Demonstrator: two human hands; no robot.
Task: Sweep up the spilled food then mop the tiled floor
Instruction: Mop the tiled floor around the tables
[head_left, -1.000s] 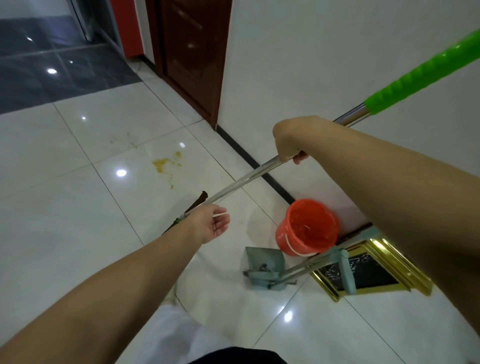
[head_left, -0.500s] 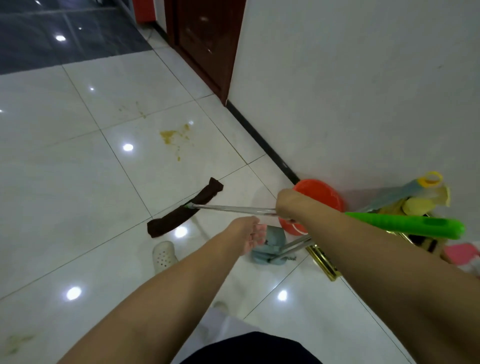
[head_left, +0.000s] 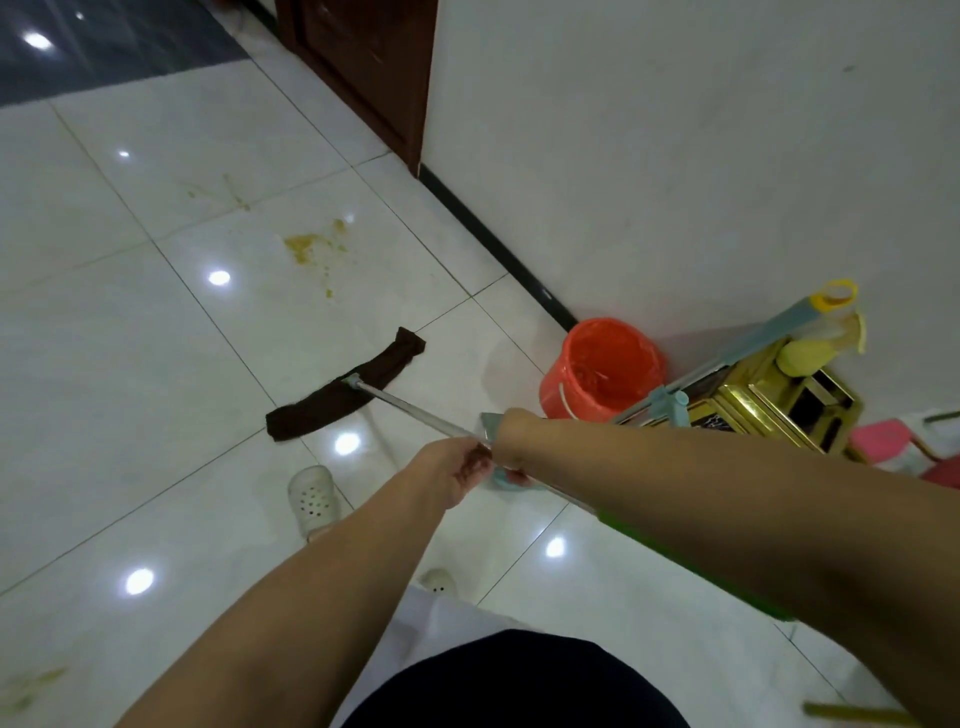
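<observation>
1. We see the mop held low across the white tiled floor, its metal pole running from the hands down and away to the head.
2. The mop's dark brown flat cloth head lies flat on the tile, set at a slant.
3. Our left hand is curled round the metal pole, just ahead of the right.
4. Our right hand also grips the pole, fingers wrapped beneath it; the right forearm covers most of the green grip further back.
5. The spilled food is a yellow smear with scattered specks, well beyond the mop head and apart from it. Fainter yellow streaks lie on the next tile further off.
6. An orange bucket stands against the white wall, to the right of the mop head.
7. Beside the bucket, a pale blue long-handled dustpan leans over a gold-coloured frame.
8. A white perforated clog is on the floor beneath the left forearm.
9. A dark wooden door stands at the top, next to the wall's black skirting.
</observation>
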